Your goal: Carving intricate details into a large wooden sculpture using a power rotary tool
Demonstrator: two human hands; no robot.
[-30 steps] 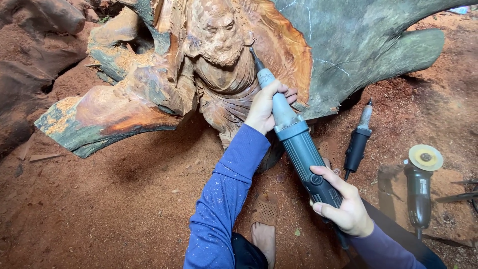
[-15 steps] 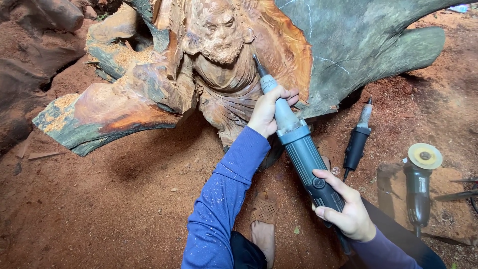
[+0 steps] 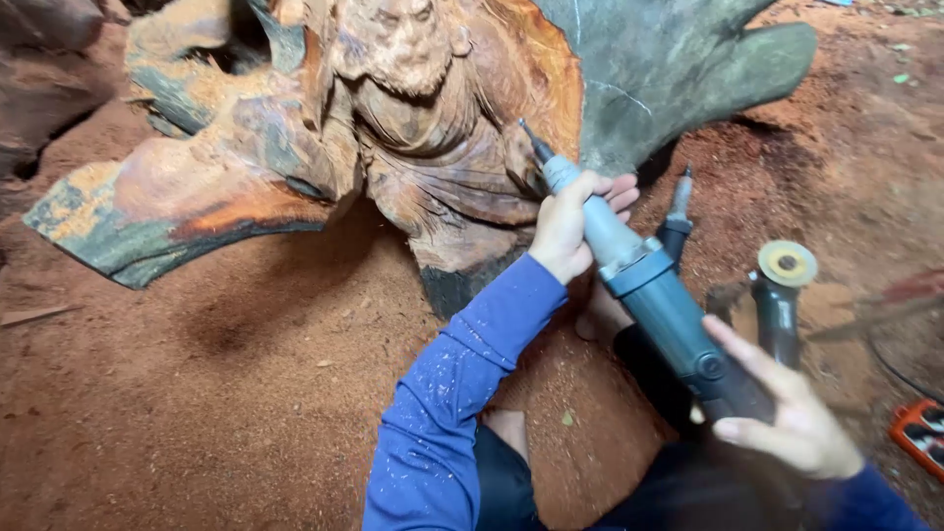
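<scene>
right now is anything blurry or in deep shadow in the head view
Head view: the right hand at the lower edge is softly blurred; the carving and grinder gripped by the left hand look sharp; dark shadow lies under the carving's base; no glare.

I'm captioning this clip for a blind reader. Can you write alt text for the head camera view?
A person's left hand and right hand steer a blue-grey die grinder, its bit against a carved wooden figure in a large root. A second grinder and an angle grinder lie on the red sawdust floor.
</scene>
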